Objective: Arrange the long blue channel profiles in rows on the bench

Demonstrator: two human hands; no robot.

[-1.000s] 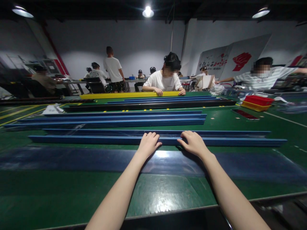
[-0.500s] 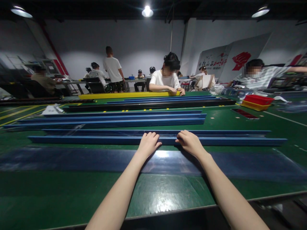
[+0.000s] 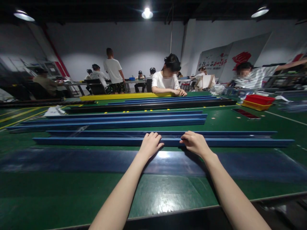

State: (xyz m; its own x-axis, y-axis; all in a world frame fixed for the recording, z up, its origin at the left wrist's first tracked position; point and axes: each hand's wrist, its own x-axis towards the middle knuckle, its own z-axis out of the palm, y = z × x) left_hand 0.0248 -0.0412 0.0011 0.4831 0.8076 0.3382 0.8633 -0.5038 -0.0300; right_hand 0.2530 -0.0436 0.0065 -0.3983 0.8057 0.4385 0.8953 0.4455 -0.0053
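A long blue channel strip [image 3: 115, 141] with two raised walls lies crosswise in front of me on the green table. My left hand [image 3: 151, 144] is closed over its near wall, fingers curled over the top and thumb on the near side. A short way to the right, my right hand [image 3: 194, 141] grips the same wall with bent fingers. Its fingertips are partly hidden behind the knuckles. Closer to me, under my wrists, a clear plastic sheet strip [image 3: 100, 161] lies flat on the table and reflects the lamp.
More blue strips [image 3: 120, 122], a black strip [image 3: 153, 104] and a yellow strip [image 3: 124, 95] lie farther back. A co-worker [image 3: 166, 78] sits opposite, hands at the yellow strip. Right of them are a red tray [image 3: 260, 99] and a phone [image 3: 246, 113].
The blue channel strip has shifted slightly to the right. Both my hands have moved right too, the right hand a little more, widening the gap between them.
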